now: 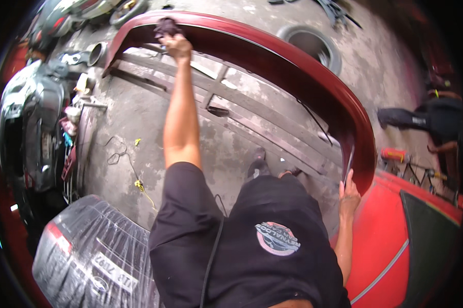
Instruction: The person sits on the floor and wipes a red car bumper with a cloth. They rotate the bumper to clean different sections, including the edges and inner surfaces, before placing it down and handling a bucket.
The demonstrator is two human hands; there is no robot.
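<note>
A person in dark clothes (242, 231) is holding a bunched dark cloth (167, 27) against the far left stretch of a dark red car bumper (272, 50), the left grip (178, 46) closing around the cloth while the right grip (348, 197) is clasping the bumper's near right end. The bumper is arching over long bars (267, 115), with a tire (335, 56) lying just beyond.

We see soft light, sheen along the maroon bumper (283, 54), our left hand (178, 47) blurred, edges bowed, corners black
</note>
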